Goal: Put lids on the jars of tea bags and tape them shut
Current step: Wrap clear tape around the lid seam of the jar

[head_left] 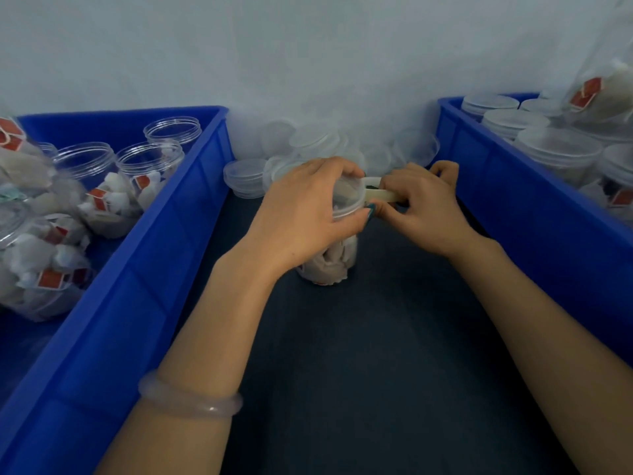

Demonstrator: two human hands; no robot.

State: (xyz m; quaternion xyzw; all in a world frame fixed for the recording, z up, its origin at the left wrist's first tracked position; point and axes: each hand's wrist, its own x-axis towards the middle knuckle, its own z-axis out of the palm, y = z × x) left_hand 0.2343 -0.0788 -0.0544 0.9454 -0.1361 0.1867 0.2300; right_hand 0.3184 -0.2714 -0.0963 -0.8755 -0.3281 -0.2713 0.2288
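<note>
Left fingers (342,170) are curled round the top of one jar (329,265), over its lid (347,186); the thumb is pressed at the rim. The lid is mostly hidden under the left hand (308,214). Right fingers (394,186) are clenched on one tape (380,195) roll, held just beside the rim. The tape end appears to touch the jar at the left thumb, but the contact is too blurred to confirm. The right hand (423,209) is level with the jar top.

The jar is stood upright on the dark mat (342,354), mid-table, between two blue crates. Tea bags are seen through its wall.

One bracelet (190,399) is worn on the left wrist.

Behind the jar, loose lids (245,176) are piled against the white wall (308,46). One stack is seen at left and more behind the hands; they are too blurred to count.

Left crate (164,241): about six open jars (84,162) are seen, most holding tea bags; the rear one looks empty. The exact count is unclear at the frame edge.

Right crate (513,200): at least five lidded jars (558,145) are seen. One clear bag (606,80) of tea bags is laid above them at the top right corner.
</note>
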